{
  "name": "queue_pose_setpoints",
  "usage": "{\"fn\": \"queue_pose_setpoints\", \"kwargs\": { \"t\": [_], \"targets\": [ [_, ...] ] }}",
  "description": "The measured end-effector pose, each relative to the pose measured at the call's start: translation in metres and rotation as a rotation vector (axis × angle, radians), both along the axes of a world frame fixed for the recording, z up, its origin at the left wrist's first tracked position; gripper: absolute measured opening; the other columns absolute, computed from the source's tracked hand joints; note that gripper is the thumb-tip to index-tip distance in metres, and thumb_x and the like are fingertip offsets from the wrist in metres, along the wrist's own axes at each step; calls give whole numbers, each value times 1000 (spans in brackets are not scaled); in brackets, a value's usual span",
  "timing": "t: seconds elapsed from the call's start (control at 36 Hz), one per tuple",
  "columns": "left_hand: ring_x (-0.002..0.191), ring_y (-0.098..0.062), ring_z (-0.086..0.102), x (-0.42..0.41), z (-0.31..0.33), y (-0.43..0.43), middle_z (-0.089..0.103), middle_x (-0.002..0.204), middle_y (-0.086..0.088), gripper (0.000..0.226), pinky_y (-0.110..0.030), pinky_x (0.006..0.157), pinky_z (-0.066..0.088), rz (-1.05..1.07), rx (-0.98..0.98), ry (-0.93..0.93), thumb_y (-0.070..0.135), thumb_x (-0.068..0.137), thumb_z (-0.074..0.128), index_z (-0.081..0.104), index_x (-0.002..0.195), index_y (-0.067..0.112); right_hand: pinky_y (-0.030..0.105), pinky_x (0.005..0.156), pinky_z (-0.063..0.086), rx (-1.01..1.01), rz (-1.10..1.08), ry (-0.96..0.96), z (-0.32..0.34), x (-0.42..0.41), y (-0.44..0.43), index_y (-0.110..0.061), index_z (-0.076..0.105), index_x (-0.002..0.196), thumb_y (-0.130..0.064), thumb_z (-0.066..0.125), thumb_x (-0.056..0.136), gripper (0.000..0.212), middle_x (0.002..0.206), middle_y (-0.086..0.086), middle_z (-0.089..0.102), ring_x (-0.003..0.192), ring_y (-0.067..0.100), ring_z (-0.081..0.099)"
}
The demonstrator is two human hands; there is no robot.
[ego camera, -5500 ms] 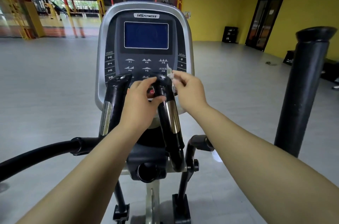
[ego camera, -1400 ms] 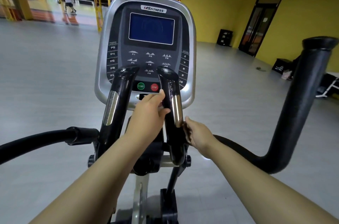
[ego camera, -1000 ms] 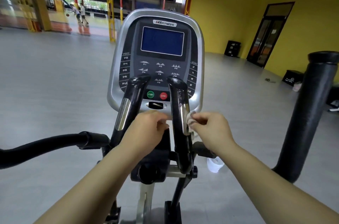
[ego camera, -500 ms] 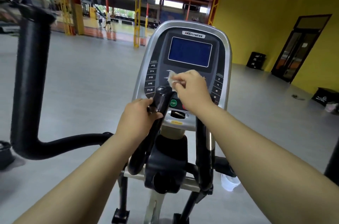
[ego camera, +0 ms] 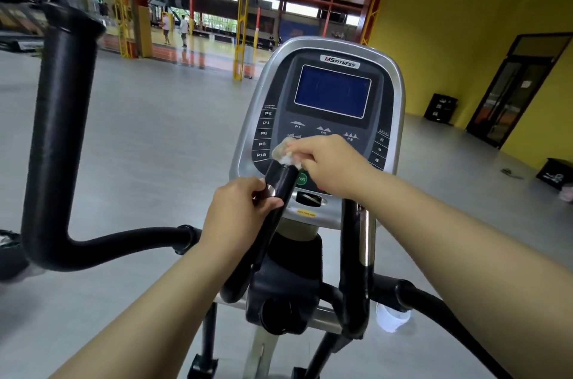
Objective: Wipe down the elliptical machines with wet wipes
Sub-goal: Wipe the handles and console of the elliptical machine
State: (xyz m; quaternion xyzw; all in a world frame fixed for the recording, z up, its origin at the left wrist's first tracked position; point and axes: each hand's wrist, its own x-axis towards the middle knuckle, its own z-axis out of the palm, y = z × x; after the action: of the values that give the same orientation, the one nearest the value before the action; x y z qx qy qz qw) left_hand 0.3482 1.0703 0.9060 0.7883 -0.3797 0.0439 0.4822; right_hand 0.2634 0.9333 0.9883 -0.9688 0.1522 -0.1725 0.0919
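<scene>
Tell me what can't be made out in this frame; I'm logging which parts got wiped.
Head view only:
- STOP button: hidden behind the right hand; START button partly covered.
- Top of the left inner handle: covered by the wet wipe.
- Lower program keys on the console: behind that hand and wipe.
- Left hand fingers: wrapped behind the handle.
- Machine base and pedals: cut off by the bottom edge.
- Small yellow label: too small to read.

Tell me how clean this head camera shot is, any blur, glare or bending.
Head view: the tall black handlebar at left is smeared by motion blur and bowed by the wide-angle lens; the console, wipe and both hands stay fairly sharp; the bright doorways behind are washed out; the screen shows only faint reflections.
</scene>
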Motion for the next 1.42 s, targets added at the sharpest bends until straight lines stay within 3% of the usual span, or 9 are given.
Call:
{"fn": "queue_pose_setpoints", "kwargs": {
  "t": [0.08, 0.33, 0.47, 0.64, 0.78, 0.94, 1.03, 1.14, 1.42],
  "targets": [
    [75, -15, 64, 0, 2, -1, 68, 77, 1, 23, -30, 71, 52, -5, -7, 12, 34, 77, 75, 69, 85, 14, 14, 54, 35, 56, -74, -36, 2, 17, 3, -30, 65, 118, 0, 39, 92, 48, 81, -15, 56, 60, -1, 46],
    [86, 0, 62, 1, -18, 20, 66, 86, 12, 10, -29, 79, 54, -96, 80, 85, 21, 82, 69, 68, 92, 22, 13, 108, 23, -95, 209, -180, -41, -13, 16, -6, 64, 117, 5, 46, 91, 33, 137, 2, 52, 130, 14, 38],
    [82, 3, 65, 3, -32, 38, 68, 87, 16, 18, -25, 79, 53, -134, 137, 183, 14, 83, 65, 69, 89, 30, 33, 102, 41, -121, 163, -370, -60, -17, 10, -4, 63, 116, -2, 50, 88, 31, 123, 6, 57, 116, 23, 49],
    [81, 2, 65, 3, -45, 43, 69, 82, 17, 20, -19, 76, 50, -104, 119, 211, 13, 83, 66, 68, 85, 33, 6, 86, 36, 88, -5, -622, -87, -4, 44, 0, 66, 100, 13, 53, 84, 25, 98, -21, 39, 94, -15, 43],
    [81, -6, 65, 6, -50, 44, 70, 84, 12, 23, -22, 75, 50, -101, 141, 153, 9, 83, 61, 70, 92, 27, 33, 79, 52, -22, 218, -411, -141, -12, 69, -4, 66, 103, -4, 54, 89, 18, 101, 7, 57, 90, 22, 56],
    [79, 10, 60, 6, -52, 50, 66, 90, 13, 38, -3, 67, 41, -164, 126, 190, -4, 77, 63, 70, 97, 28, 20, 88, 45, 35, 240, -394, -124, -19, 59, -1, 66, 99, -14, 40, 85, 32, 98, 8, 54, 90, 14, 51],
    [80, 7, 61, 7, -50, 49, 68, 89, 11, 41, -12, 73, 45, -163, 138, 191, -4, 77, 59, 68, 88, 34, 6, 89, 37, 150, -16, -618, -91, -7, 41, -3, 64, 100, 5, 44, 83, 28, 103, 1, 43, 90, 5, 45],
    [84, -2, 64, 5, -45, 44, 68, 90, 12, 25, -26, 81, 52, -137, 127, 187, 8, 82, 61, 67, 92, 30, 24, 92, 47, 353, -278, -721, -74, 7, 34, -8, 56, 102, 8, 45, 85, 26, 110, -3, 42, 96, 15, 55],
    [93, -3, 61, 3, -27, 30, 63, 99, 11, 27, -32, 87, 51, -170, 118, 104, 18, 85, 63, 63, 108, 32, 27, 68, 48, 693, -271, -436, -142, -2, 71, -15, 56, 96, -4, 41, 94, 18, 87, 7, 63, 78, 19, 59]
  ]
}}
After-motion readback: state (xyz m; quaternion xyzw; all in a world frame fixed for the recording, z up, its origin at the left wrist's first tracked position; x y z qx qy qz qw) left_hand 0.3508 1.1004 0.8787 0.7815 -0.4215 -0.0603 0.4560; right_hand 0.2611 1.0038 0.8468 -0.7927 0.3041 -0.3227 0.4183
